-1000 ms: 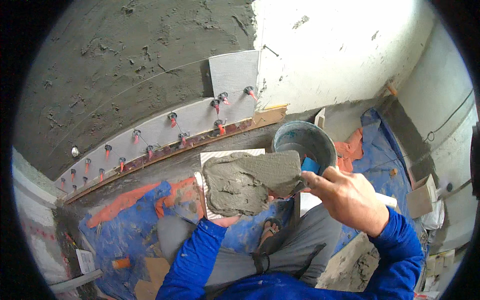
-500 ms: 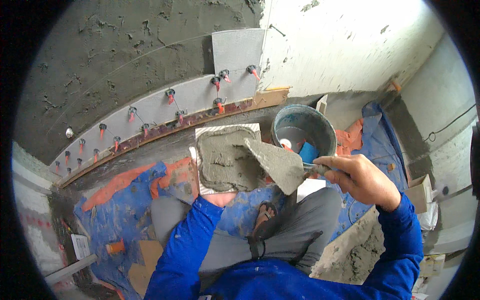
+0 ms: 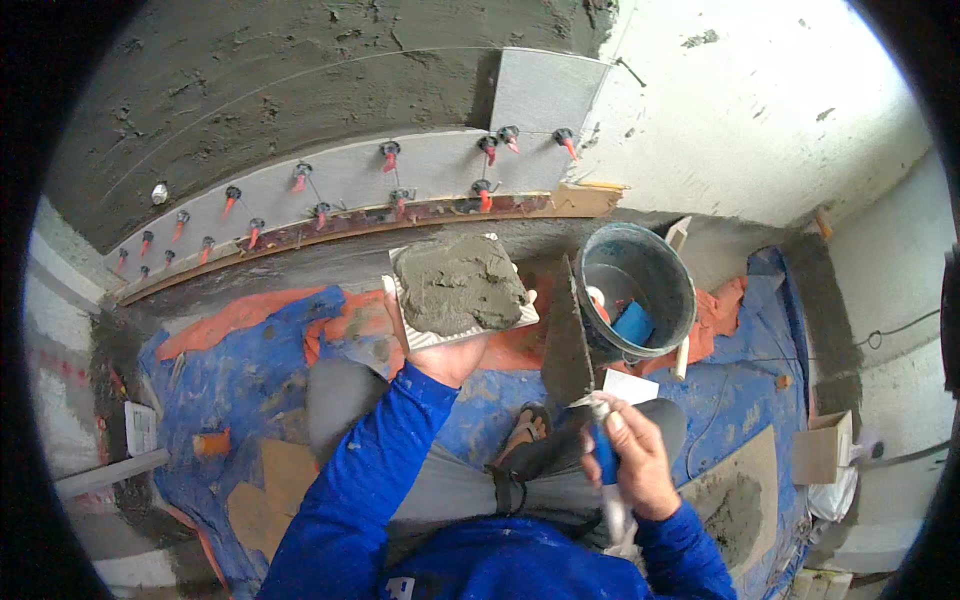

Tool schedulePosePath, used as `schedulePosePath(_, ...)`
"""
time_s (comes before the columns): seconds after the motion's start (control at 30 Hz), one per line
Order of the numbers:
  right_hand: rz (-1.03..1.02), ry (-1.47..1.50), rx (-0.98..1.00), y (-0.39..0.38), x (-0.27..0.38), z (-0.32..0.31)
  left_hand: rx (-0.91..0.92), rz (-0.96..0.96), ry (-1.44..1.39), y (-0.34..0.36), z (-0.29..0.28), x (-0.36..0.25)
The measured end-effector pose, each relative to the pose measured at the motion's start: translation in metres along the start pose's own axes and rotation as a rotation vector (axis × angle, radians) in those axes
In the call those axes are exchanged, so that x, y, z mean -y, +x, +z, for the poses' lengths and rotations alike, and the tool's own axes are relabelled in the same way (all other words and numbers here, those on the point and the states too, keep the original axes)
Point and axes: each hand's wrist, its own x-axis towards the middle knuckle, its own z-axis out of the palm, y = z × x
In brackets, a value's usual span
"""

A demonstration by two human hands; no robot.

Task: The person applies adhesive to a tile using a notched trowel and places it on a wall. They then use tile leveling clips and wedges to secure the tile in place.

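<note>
My left hand (image 3: 448,362) supports a square, ribbed-backed tile (image 3: 513,322) from beneath, its fingers around the edges. Thick grey mortar (image 3: 455,282) covers most of the tile's upturned face. My right hand (image 3: 641,462) grips the blue handle of a trowel (image 3: 565,340), whose mortar-coated blade is turned nearly edge-on, pointing up between the tile and a bucket (image 3: 676,250). In the bucket are a blue sponge (image 3: 633,324) and small items too hidden to name.
Ahead, grey tiles with red-handled clips (image 3: 350,180) line the rendered wall (image 3: 300,70) above a wooden batten (image 3: 340,225). Blue and orange tarps (image 3: 230,380) cover the floor. A mortar-smeared board (image 3: 740,470) and cardboard box (image 3: 822,450) lie right, a grey bar (image 3: 110,473) left.
The tile has risen in view and now sits slightly tilted. My right hand has moved down toward my body, drawing the trowel blade off the mortar and turning it to point upward.
</note>
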Motion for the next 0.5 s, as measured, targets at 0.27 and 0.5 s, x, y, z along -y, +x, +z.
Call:
schedulePosePath(0.27, 0.042, 0.129, 0.048, 0.018, -0.032, 0.042, -0.017, 0.163, 0.140, 0.001, -0.006, -0.005)
schedulePosePath(0.5, 0.056, 0.005, 0.169, 0.024, -0.020, 0.061, -0.072, 0.312, 0.193, 0.001, -0.023, -0.008)
